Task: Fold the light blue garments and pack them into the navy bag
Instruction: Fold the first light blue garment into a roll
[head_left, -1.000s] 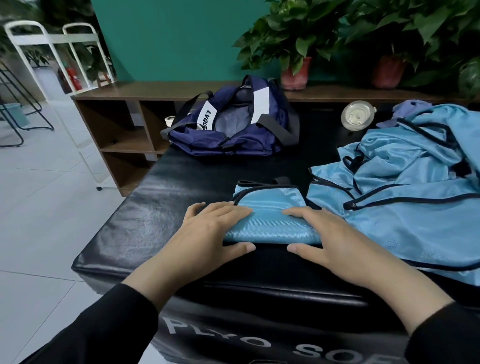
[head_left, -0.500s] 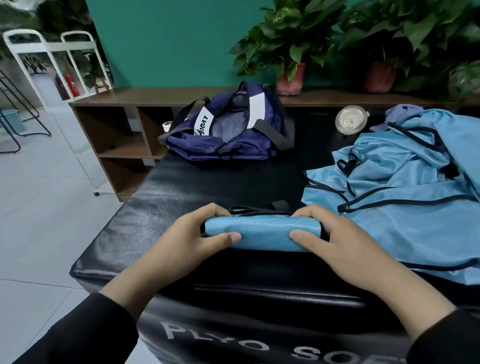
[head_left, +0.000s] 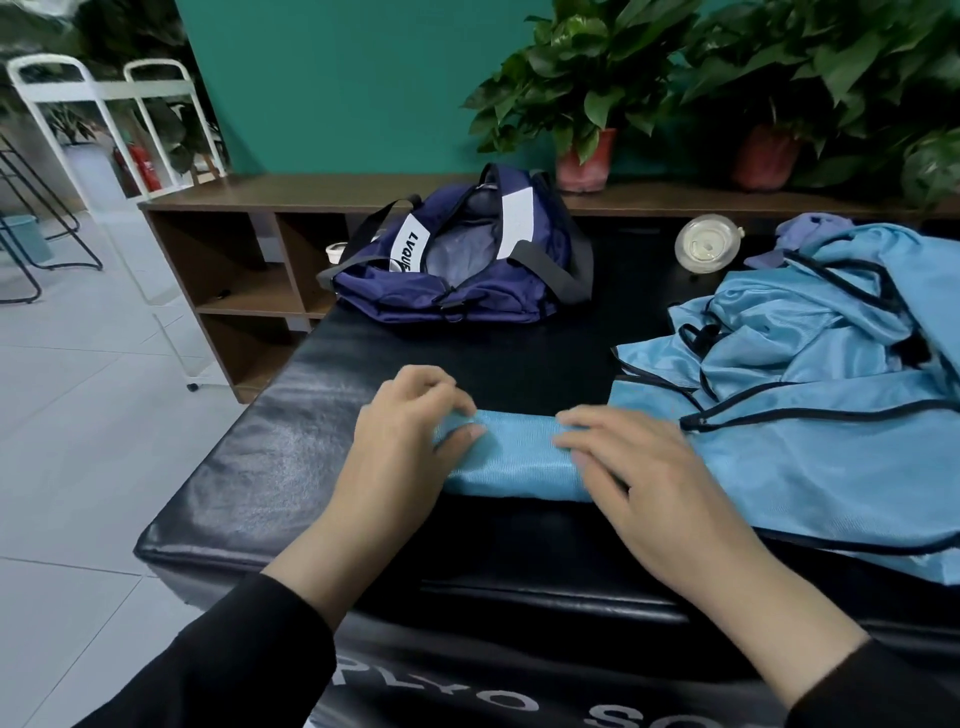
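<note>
A light blue garment folded into a small roll (head_left: 511, 457) lies near the front of the black padded box (head_left: 270, 467). My left hand (head_left: 405, 441) grips its left end, fingers curled over the top and thumb on the near side. My right hand (head_left: 639, 478) curls over its right end. A heap of unfolded light blue garments with dark trim (head_left: 810, 395) lies to the right, touching the roll. The navy bag (head_left: 457, 265) sits open at the far edge of the box, its mouth facing up.
A clear round lid (head_left: 707, 250) and a purple cloth (head_left: 810, 234) lie at the far right. Behind stands a wooden shelf (head_left: 249, 270) with potted plants (head_left: 582, 98). White metal chairs (head_left: 104, 130) stand on the tiled floor to the left.
The flat folded garment was rolled up into a compact bundle under both hands, which went from pressing flat to curling round its ends. The dark trim is now hidden.
</note>
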